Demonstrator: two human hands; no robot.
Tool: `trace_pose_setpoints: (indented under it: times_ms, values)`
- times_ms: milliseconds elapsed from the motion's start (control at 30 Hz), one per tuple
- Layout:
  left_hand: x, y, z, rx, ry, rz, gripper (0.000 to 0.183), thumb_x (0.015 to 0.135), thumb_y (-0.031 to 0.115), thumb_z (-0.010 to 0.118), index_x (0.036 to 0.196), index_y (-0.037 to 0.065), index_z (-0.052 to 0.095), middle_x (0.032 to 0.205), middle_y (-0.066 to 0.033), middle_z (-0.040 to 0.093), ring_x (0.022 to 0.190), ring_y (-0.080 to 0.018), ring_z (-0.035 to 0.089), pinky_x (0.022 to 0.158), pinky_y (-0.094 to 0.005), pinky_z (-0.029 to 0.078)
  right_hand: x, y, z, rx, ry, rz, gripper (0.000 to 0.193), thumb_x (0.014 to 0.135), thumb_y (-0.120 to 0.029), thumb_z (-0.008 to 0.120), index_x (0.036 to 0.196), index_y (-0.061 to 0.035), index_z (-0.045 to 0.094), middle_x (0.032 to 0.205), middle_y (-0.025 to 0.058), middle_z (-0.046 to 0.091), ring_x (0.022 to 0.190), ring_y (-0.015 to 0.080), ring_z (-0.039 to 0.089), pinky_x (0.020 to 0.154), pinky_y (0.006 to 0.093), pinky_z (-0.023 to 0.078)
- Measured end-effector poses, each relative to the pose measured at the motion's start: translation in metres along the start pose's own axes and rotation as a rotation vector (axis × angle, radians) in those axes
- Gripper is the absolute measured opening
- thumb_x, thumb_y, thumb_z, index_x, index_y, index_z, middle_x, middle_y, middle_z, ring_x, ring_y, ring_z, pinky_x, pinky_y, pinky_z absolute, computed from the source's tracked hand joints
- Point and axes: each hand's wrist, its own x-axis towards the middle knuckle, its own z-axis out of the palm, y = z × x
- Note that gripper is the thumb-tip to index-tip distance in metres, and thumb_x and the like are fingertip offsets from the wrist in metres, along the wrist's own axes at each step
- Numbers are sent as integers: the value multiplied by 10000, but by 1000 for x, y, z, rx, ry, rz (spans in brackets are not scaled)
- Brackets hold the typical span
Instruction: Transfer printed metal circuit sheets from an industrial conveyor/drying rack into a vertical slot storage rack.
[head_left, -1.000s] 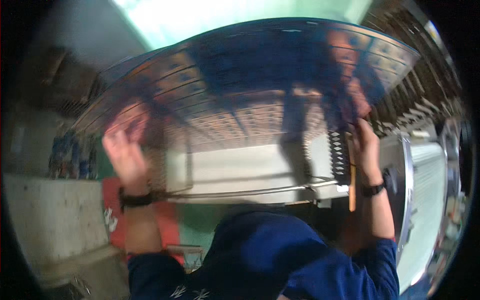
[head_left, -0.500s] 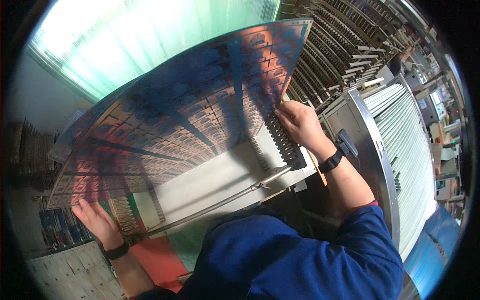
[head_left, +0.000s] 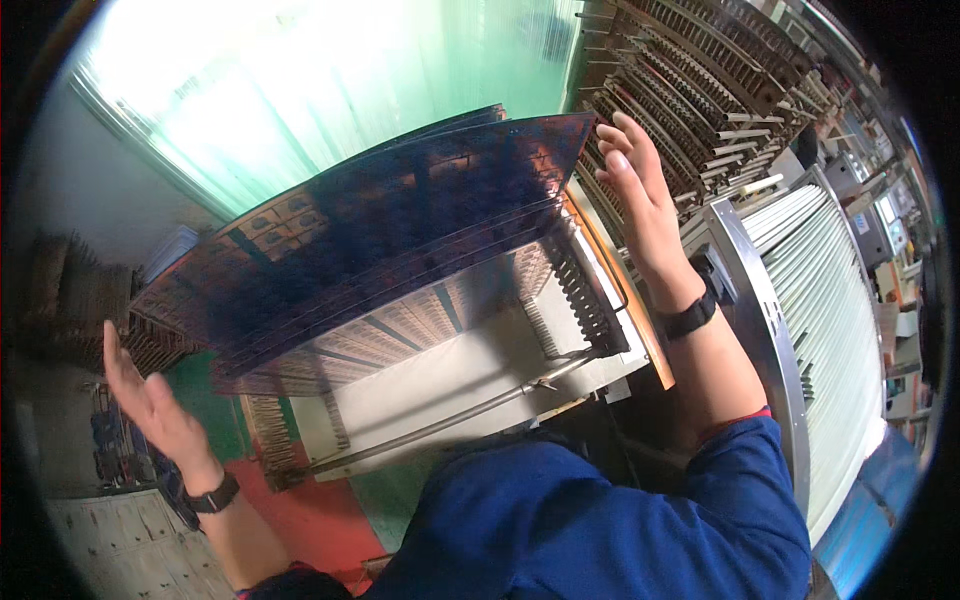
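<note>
1. From where I stand, several large, thin, dark blue-and-copper patterned panels (head_left: 420, 200) stand close together in a low rack with dark, comb-toothed sides (head_left: 590, 305); they sit toward the rack's far edge, beyond its flat white base (head_left: 440, 350); I cannot count them, nor tell whether every lower edge is seated in a slot.
2. The left hand (head_left: 160, 410) is open and empty, fingers stretched out; it hangs near the panels' left corner, apart from it, out past the rack's left edge.
3. The right hand (head_left: 640, 205) has its fingers loosely bent and grasps nothing; it is just beside the panels' upper right corner, above the rack's right edge; whether a fingertip brushes that corner, I cannot tell.
4. My guess at the step in hand is the end of standing a panel in the rack; the panels hold upright with neither hand gripping them.
5. The next move, I'd judge, calls for both hands to draw clear without knocking the side edges; a grey metal rod (head_left: 440, 418) runs along the rack's near edge, so the wrists want room over it.
</note>
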Motion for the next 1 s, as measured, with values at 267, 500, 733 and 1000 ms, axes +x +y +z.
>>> trace_pose_setpoints:
  times_ms: [267, 500, 733, 1000]
  values:
    - [24, 2, 26, 611, -327, 353, 557, 922, 216, 606, 1440, 93, 443, 1499, -130, 418, 1425, -353, 316, 1158, -495, 232, 24, 9, 14, 35, -3, 14, 441, 993, -149, 552, 1405, -45, 434, 1172, 127, 599, 1037, 159, 571, 918, 298, 462]
    - [17, 6, 22, 627, -314, 174, 437, 925, 210, 602, 1333, 69, 532, 1281, -124, 581, 1221, -336, 511, 1116, -487, 284, 30, -7, 20, -148, 9, -196, 209, 935, -63, 607, 1142, -37, 624, 928, 103, 679, 851, 128, 643, 777, 270, 511]
    - [-15, 10, 27, 475, -562, 105, 408, 926, 197, 593, 1311, 69, 554, 1346, -127, 558, 1280, -308, 489, 1157, -498, 240, 10, 12, -15, -457, -107, -51, 204, 945, -140, 599, 1084, -5, 666, 1005, 127, 668, 933, 204, 643, 838, 315, 504]
    - [-64, 31, 52, 22, -486, 26, 315, 883, 118, 624, 1179, 10, 619, 1280, -171, 595, 1230, -350, 529, 1069, -452, 373, -47, 13, -120, -515, 90, 107, 186, 950, -124, 597, 1065, 4, 669, 1005, 74, 676, 945, 144, 615, 862, 278, 477]
